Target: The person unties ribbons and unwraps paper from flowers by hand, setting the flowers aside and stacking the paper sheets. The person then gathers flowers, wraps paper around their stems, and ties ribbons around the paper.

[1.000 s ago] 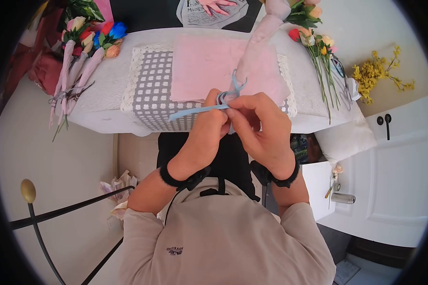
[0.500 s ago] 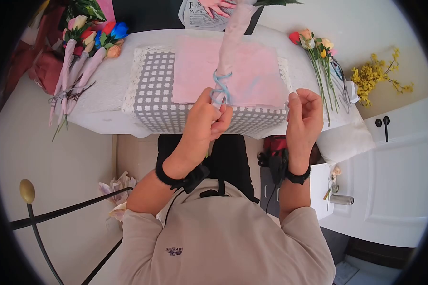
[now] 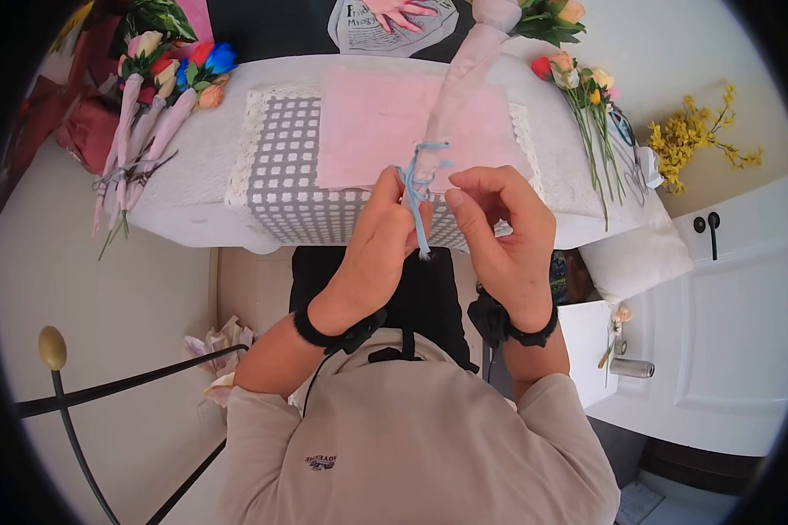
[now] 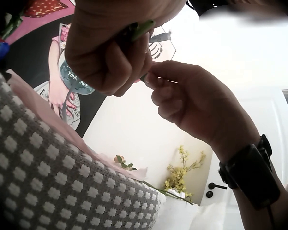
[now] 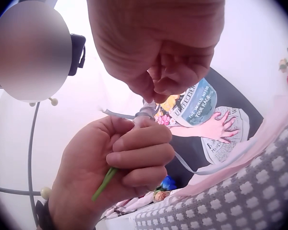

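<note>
In the head view my left hand [image 3: 376, 223] grips the lower end of a flower bunch wrapped in pale pink paper [image 3: 460, 83]. Its green stem ends [image 5: 105, 184] stick out below my curled fingers in the right wrist view. A light blue ribbon [image 3: 418, 210] winds round the wrapped stems just above that hand, one end trailing down toward my body. My right hand [image 3: 508, 236] hovers just right of the windings, with fingers loosely bent and a small gap between thumb and index fingertips. Another length of ribbon [image 5: 201, 170] hangs toward the table in the right wrist view.
Pink wrapping sheets [image 3: 368, 122] lie on a grey-and-white checked cloth [image 3: 280, 175] on the table. Wrapped flower bunches [image 3: 140, 131] sit at the left. Loose stemmed flowers [image 3: 587, 105] lie at the right, near yellow blossoms [image 3: 700, 140] and a white cushion [image 3: 635, 254].
My right hand worked at the ribbon against my left hand, swung out right, and has come back beside the stems. The bunch tilted upright, then leaned right again; one ribbon end now hangs toward me.
</note>
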Demonstrator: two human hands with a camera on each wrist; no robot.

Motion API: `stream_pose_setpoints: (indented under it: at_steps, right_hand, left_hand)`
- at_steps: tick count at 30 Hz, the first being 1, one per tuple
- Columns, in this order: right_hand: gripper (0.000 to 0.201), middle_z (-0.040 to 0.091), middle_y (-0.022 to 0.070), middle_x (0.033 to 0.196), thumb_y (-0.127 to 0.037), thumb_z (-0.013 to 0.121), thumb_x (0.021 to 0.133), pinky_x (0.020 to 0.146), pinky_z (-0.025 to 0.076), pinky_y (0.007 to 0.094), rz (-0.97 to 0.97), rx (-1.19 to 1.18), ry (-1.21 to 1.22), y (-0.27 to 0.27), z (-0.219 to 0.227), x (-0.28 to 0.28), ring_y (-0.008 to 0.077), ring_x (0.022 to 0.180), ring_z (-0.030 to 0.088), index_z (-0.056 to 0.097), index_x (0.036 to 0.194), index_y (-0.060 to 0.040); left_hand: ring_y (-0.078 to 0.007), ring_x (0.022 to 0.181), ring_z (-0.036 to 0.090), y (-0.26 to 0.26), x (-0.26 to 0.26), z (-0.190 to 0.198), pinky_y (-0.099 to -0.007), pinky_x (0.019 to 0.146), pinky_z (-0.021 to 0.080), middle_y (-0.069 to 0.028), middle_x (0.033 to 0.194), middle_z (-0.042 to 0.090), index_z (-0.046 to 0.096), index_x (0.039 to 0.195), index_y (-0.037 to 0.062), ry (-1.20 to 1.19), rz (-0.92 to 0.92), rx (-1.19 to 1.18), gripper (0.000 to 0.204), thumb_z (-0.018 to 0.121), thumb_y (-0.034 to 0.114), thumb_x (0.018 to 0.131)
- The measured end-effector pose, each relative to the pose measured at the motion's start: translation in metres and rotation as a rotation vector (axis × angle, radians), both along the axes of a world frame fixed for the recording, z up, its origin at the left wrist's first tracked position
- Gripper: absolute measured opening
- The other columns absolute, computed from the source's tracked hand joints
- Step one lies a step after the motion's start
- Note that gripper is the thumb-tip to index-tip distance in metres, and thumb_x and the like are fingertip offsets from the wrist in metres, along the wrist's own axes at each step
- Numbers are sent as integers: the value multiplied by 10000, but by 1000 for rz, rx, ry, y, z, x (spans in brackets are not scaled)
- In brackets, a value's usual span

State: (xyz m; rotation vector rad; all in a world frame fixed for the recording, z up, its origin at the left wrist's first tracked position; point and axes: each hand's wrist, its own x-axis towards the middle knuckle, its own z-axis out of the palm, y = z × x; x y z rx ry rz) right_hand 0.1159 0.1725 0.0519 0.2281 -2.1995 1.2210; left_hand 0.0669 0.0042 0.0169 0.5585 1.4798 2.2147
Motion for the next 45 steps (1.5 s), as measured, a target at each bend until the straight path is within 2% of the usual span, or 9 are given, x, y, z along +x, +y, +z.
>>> stream_pose_setpoints:
  at_steps: [12, 18, 20, 25, 30, 34, 39, 43, 45]
  right_hand:
    - [156, 657, 54, 858, 8, 781, 907, 556, 488, 245, 31, 164, 43, 1, -4, -1, 115, 651, 634, 666, 1004, -31]
    - [71, 640, 23, 868, 17, 676, 993, 568, 460, 228, -120, -124, 108, 31, -13, -1, 79, 657, 593, 632, 1039, -14]
    - [53, 647, 45, 883, -22, 643, 1028, 539, 453, 240, -148, -374, 185, 47, -10, 2, 85, 635, 569, 608, 1069, -18]
    - [65, 669, 102, 910, -64, 610, 1060, 509, 466, 257, -289, -415, 296, 86, 13, 11, 99, 626, 575, 592, 1083, -5]
    - [120, 718, 89, 856, -97, 710, 1001, 501, 477, 250, -447, -235, 281, 164, 51, 19, 100, 582, 605, 633, 989, -6]
    - [175, 740, 89, 827, -127, 746, 945, 530, 508, 245, -614, -101, 211, 245, 88, 10, 104, 619, 666, 647, 972, 15]
    - [279, 741, 106, 775, -201, 746, 877, 656, 580, 320, -937, 200, 82, 361, 111, 0, 179, 677, 716, 684, 981, 50]
    - [301, 757, 123, 796, -227, 715, 885, 722, 585, 352, -1077, 271, 121, 425, 120, -16, 216, 714, 738, 708, 1019, 42]
    - [270, 780, 104, 853, -217, 704, 966, 655, 580, 305, -969, 117, 368, 455, 121, -29, 152, 713, 750, 721, 1105, 14]
  left_hand:
    - [-107, 755, 364, 4, 2, -1, -271, 663, 364, -23, 915, 428, 466, 1020, 51, 89, -71, -92, 168, 376, 192, 1039]
    - [-79, 666, 327, -1, -8, -2, -251, 602, 321, 18, 770, 395, 416, 970, 72, 37, -70, -100, 124, 385, 181, 1022]
    - [-56, 599, 293, -5, -12, -3, -235, 541, 266, 42, 703, 368, 411, 966, 81, -85, -82, 102, 115, 408, 185, 1013]
    - [-40, 557, 278, -8, -16, 1, -231, 513, 249, 62, 666, 342, 485, 1041, 93, -118, 48, 88, 219, 440, 304, 999]
    - [-42, 542, 263, 1, -13, 1, -225, 490, 222, 62, 659, 337, 500, 1050, 86, -197, 135, 79, 204, 427, 269, 996]
    - [-43, 533, 250, 3, -16, 1, -229, 484, 204, 62, 638, 323, 492, 989, 113, -61, 23, 52, 149, 423, 245, 981]
    - [-42, 540, 250, 8, -11, 3, -225, 480, 214, 45, 623, 343, 430, 932, 126, -103, 25, 5, 64, 388, 174, 936]
    - [-40, 517, 230, 13, -6, 3, -228, 476, 185, 62, 607, 305, 437, 897, 136, -88, 55, -12, 123, 428, 235, 968]
    - [-37, 518, 229, 15, -3, 3, -226, 472, 177, 64, 607, 301, 426, 884, 136, -95, 74, -57, 131, 433, 238, 967]
